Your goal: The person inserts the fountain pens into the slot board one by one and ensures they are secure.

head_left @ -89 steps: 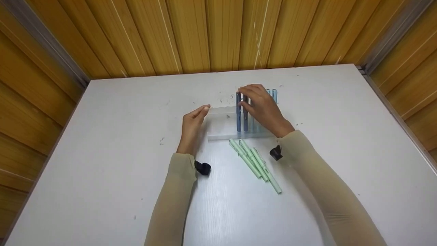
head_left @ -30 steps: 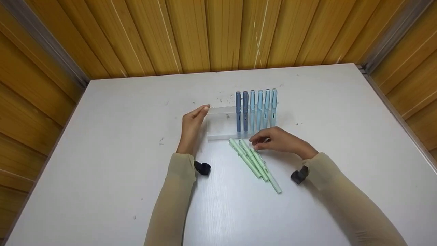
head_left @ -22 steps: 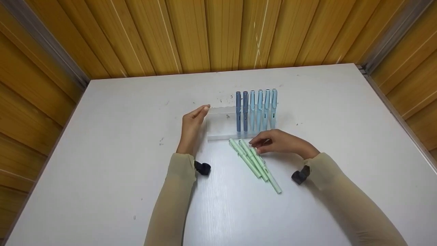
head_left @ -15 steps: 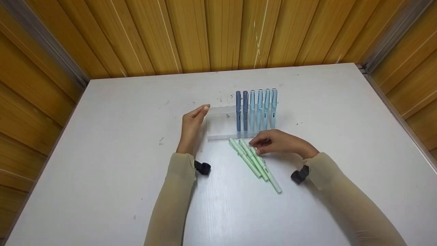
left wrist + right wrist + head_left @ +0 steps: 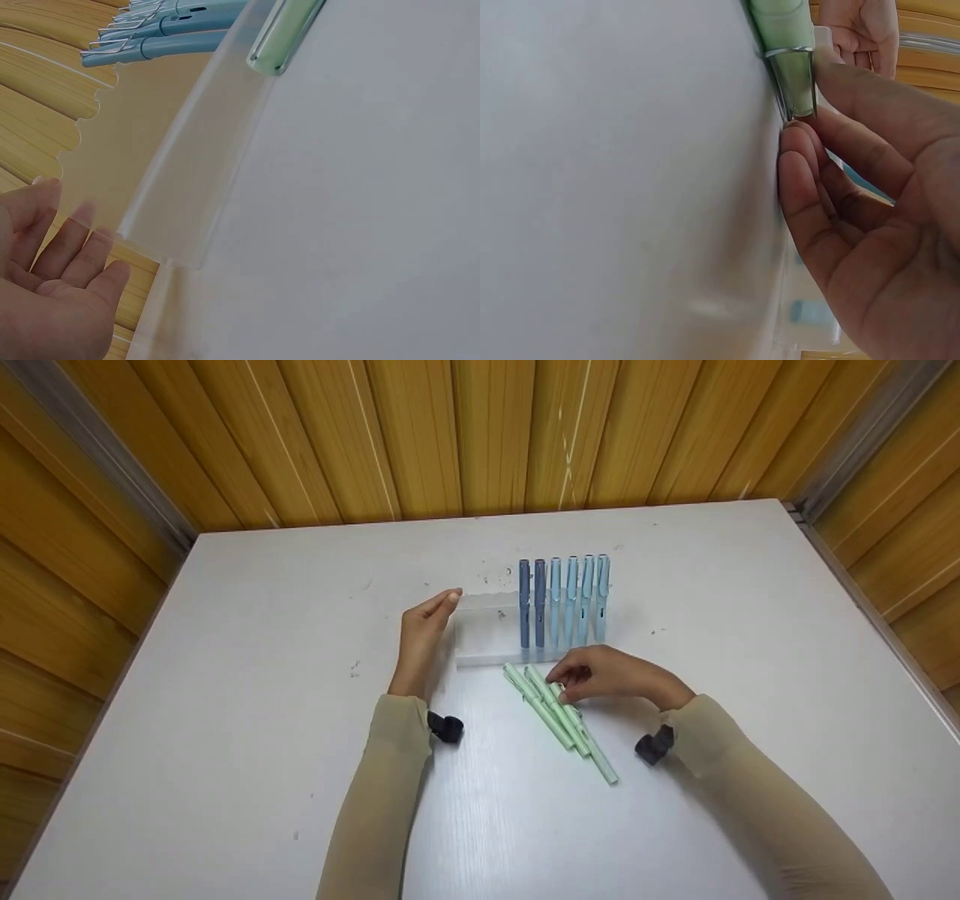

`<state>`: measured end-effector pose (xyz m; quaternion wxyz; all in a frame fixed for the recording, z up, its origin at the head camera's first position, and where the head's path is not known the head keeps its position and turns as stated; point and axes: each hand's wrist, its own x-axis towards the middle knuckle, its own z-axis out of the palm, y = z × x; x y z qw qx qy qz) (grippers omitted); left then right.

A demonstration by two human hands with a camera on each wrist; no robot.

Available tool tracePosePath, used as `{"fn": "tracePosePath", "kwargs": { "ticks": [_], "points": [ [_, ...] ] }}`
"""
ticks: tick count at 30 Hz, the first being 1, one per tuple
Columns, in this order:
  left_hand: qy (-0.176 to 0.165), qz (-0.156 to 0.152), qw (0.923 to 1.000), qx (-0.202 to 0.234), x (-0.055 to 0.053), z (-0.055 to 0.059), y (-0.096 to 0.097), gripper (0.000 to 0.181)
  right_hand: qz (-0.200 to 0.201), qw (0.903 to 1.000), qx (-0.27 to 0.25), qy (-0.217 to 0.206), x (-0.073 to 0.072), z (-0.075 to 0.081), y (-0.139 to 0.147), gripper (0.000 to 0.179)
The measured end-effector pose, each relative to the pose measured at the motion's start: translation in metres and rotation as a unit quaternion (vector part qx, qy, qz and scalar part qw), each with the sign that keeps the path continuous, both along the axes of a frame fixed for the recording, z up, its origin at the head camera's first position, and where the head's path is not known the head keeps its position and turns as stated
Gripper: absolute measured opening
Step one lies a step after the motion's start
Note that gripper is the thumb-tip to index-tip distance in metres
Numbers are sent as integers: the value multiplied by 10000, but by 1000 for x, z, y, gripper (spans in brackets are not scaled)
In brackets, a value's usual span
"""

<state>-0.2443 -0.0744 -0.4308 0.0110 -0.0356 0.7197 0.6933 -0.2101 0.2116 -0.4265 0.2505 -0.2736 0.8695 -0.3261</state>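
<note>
A clear pen stand point(image 5: 484, 634) holds two dark blue pens point(image 5: 524, 607) and several light blue pens point(image 5: 572, 585) upright in its right half. My left hand point(image 5: 424, 641) grips the stand's upper left corner, its thumb and fingers around the edge point(image 5: 75, 191) in the left wrist view. Three light green pens lie slantwise on the table before the stand. With thumb and fingertips, my right hand point(image 5: 619, 679) pinches the cap end of the rightmost green pen point(image 5: 598, 754). The right wrist view shows that pen's metal clip point(image 5: 789, 51) close up. Two other green pens point(image 5: 544, 709) lie just left of it.
The white table point(image 5: 225, 735) has small dark marks on its top. Yellow wood-look panels point(image 5: 420, 435) rise behind it and at both sides. A small black camera sits on each wrist, the left one point(image 5: 448, 729) near the table's middle.
My right hand has come down from the dark blue pens in the stand to the green pens, and its thumb has settled on the rightmost one. My left hand has stayed put.
</note>
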Motion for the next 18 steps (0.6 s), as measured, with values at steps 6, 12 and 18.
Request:
{"fn": "tracePosePath", "kwargs": {
  "ticks": [6,12,18],
  "points": [
    [49,53,10000,1,-7,-12,-1,39,-183,9997,-23,-133,1,0,-6,35],
    [-50,-84,9998,144,-6,-11,-2,40,-188,9997,13,-125,3,0,-9,30],
    [-57,-42,10000,65,-7,-11,-1,40,-159,9997,160,-63,4,3,-12,26]
  ]
}}
